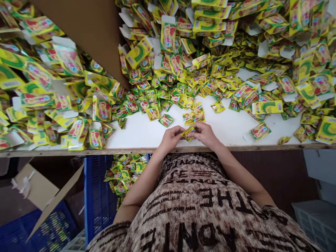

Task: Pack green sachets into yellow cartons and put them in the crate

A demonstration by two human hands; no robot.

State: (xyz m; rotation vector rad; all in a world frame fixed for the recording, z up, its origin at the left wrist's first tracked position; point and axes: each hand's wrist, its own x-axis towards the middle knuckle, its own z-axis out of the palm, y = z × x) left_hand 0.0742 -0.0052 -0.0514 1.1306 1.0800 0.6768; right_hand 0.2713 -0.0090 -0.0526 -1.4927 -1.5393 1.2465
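My left hand (172, 137) and my right hand (207, 134) meet close to the table's front edge. Between their fingertips is a small yellow candy packet (189, 132), pinched from both sides. Just beyond it lie a few joined yellow packets (193, 114) on the white tabletop (139, 132). A green packet (166, 120) rests a little to the left, and another yellow packet (217, 106) lies farther off to the right. What the fingers cover of the held packet is hidden.
Heaps of yellow-green candy boxes (102, 109) and loose packets cover the back and both sides. A brown cardboard sheet (89, 31) leans in at the back left. Under the edge stand a blue crate (98, 189) with yellow boxes and an opened carton (39, 182).
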